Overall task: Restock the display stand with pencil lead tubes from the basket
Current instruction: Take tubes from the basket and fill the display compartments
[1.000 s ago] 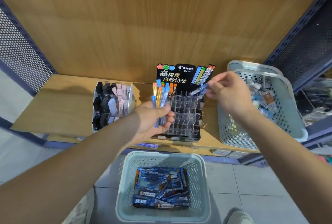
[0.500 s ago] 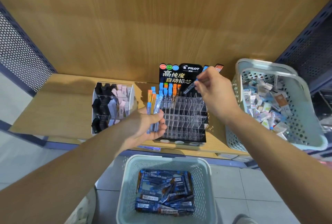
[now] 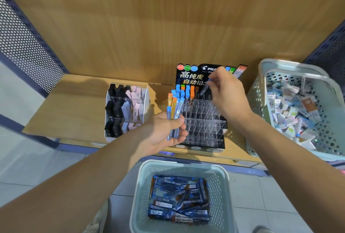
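Before the shelf (image 3: 74,105), the left hand (image 3: 164,130) gripped a fan of seemingly light, slick lead tubes (image 3: 175,107) by their lower ends beside the display stand (image 3: 203,120), where the right hand (image 3: 227,94) pinched one tube (image 3: 205,89) by its cap over the back row.

Two baskets (image 3: 138,195) (image 3: 280,63), one display stand (image 3: 201,124), one organizer (image 3: 146,100), two hands (image 3: 164,132) (image 3: 225,94)

Front cells of the clear acrylic display stand (image 3: 205,126) lie open; upright blue and orange tubes (image 3: 187,92) crowd its back-left, a pale perforated basket (image 3: 257,105) seemingly touching its right.
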